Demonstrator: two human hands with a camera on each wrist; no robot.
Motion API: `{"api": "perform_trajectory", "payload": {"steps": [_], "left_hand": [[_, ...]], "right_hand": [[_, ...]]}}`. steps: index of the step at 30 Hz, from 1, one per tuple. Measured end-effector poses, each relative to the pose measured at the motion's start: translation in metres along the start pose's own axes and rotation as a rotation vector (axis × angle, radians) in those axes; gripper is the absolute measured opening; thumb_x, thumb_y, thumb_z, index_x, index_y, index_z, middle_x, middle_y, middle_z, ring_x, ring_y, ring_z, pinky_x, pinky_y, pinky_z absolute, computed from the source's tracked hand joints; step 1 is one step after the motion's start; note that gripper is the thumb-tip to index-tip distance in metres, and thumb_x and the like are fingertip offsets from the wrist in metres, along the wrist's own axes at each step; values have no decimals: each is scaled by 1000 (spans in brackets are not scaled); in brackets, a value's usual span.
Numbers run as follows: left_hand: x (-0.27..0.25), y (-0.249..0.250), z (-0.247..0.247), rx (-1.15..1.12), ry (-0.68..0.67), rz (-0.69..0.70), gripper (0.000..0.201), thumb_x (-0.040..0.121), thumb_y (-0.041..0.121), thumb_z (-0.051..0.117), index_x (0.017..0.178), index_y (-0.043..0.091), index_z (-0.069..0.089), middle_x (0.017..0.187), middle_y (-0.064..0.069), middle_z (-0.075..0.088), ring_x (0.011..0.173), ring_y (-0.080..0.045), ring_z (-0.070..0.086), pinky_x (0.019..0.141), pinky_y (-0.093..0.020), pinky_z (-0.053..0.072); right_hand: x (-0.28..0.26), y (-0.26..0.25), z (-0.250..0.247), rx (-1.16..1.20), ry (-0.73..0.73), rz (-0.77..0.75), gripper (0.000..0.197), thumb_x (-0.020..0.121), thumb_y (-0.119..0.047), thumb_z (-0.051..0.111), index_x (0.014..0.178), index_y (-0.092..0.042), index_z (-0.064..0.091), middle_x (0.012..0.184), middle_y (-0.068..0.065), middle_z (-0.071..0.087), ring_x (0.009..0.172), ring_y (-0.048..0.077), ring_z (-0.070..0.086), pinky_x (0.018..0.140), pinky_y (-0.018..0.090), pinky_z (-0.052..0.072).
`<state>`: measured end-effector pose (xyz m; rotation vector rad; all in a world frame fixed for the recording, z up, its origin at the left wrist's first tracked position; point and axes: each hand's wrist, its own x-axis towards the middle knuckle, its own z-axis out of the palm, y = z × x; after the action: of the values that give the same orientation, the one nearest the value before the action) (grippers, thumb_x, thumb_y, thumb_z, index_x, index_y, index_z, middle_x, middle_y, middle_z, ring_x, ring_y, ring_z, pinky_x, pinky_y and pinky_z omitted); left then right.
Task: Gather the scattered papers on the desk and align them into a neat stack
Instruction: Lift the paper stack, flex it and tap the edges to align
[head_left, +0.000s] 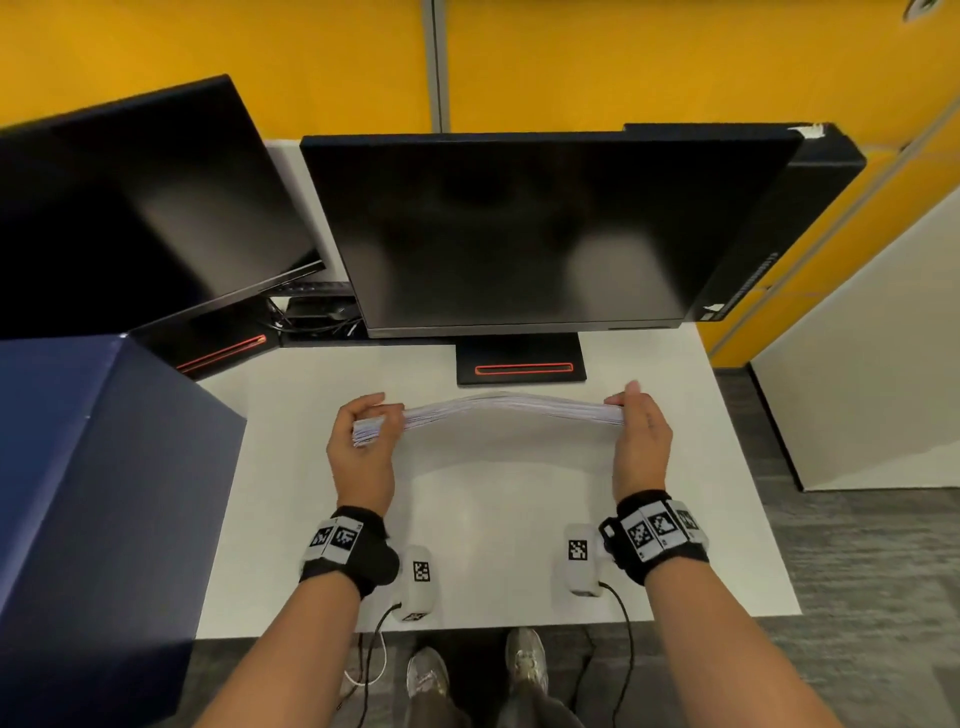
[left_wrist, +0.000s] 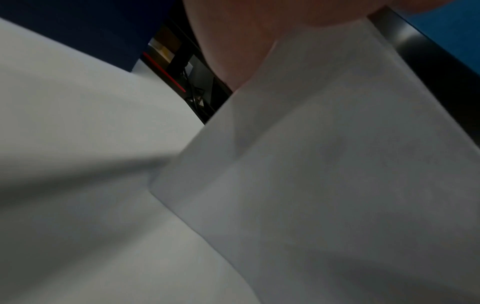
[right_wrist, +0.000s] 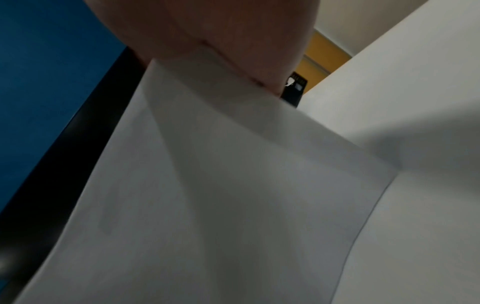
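A stack of white papers stands on edge above the white desk, seen from above as a thin bowed band. My left hand grips its left end with fingers curled round the sheets. At the other end my right hand holds the right edge between thumb and fingers. In the left wrist view the papers fill the right side under my left hand. The right wrist view shows the papers hanging below my right hand.
Two dark monitors stand at the back of the desk, their bases marked with red lines. A dark blue box rises at the left. The desk's right edge meets grey carpet.
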<state>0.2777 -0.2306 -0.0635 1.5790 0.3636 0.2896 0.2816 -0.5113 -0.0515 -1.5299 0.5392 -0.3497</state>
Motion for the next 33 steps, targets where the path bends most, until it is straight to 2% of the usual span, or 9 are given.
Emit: {"api": "perform_trajectory", "payload": {"steps": [4, 7, 9, 14, 18, 21, 26, 30, 33], "left_hand": [[10, -20, -16, 119, -244, -99, 65, 68, -6, 86, 125, 13, 63, 111, 5, 73, 102, -5, 71, 88, -18, 55], [19, -17, -8, 279, -205, -144, 22, 71, 13, 89, 89, 9, 77, 82, 0, 76, 75, -21, 73, 67, -14, 55], [26, -4, -3, 268, -146, -119, 13, 73, 16, 88, 75, 16, 75, 68, 6, 71, 60, -10, 65, 54, -11, 47], [28, 23, -16, 183, -171, 46, 16, 72, 11, 88, 84, 14, 78, 71, 13, 75, 64, 6, 65, 63, -9, 48], [23, -3, -21, 227, -257, -28, 49, 69, 3, 89, 114, 13, 72, 107, 11, 74, 98, 0, 70, 84, -11, 51], [22, -12, -16, 290, -237, -39, 21, 76, 15, 84, 95, 11, 78, 85, 14, 76, 79, 2, 71, 72, -17, 50], [26, 21, -15, 245, -164, 121, 12, 80, 7, 80, 89, 11, 75, 82, 9, 72, 70, 10, 67, 67, -5, 47], [21, -1, -20, 288, -246, 71, 38, 72, 3, 86, 105, 17, 73, 98, 18, 73, 91, 5, 70, 82, -9, 50], [15, -20, -15, 297, -262, -37, 30, 76, 6, 85, 104, 8, 76, 99, 7, 75, 85, 5, 71, 84, -28, 58]], "right_hand": [[16, 17, -30, -180, -368, -45, 52, 79, -11, 76, 127, -19, 55, 114, -9, 66, 101, -2, 63, 84, 16, 52], [22, 19, -21, -435, -375, -42, 31, 73, -10, 84, 101, -11, 70, 96, 6, 74, 87, 18, 70, 78, 26, 54], [19, 7, -11, -323, -284, -46, 12, 74, -13, 83, 81, -15, 73, 79, 2, 72, 69, 7, 67, 66, 21, 49], [16, -24, -21, -269, -282, -243, 20, 78, -11, 80, 81, -27, 69, 81, -9, 70, 70, -6, 64, 66, 8, 48], [14, 10, -30, -237, -349, -109, 47, 69, 4, 84, 110, -12, 66, 100, -11, 70, 88, -6, 67, 77, 10, 52], [12, 19, -24, -300, -319, -80, 24, 73, 8, 78, 90, -6, 69, 73, -14, 71, 66, -11, 64, 68, 23, 52], [13, -13, -28, -253, -202, -213, 15, 74, -7, 81, 79, -15, 69, 65, -14, 68, 61, -7, 61, 62, 8, 45], [10, 0, -35, -238, -276, -158, 37, 71, 0, 83, 103, -11, 67, 90, -13, 70, 78, -9, 65, 72, 7, 49], [6, 20, -28, -247, -313, -26, 37, 69, 2, 84, 102, -8, 69, 91, -8, 72, 78, -5, 67, 76, 23, 56]]}}
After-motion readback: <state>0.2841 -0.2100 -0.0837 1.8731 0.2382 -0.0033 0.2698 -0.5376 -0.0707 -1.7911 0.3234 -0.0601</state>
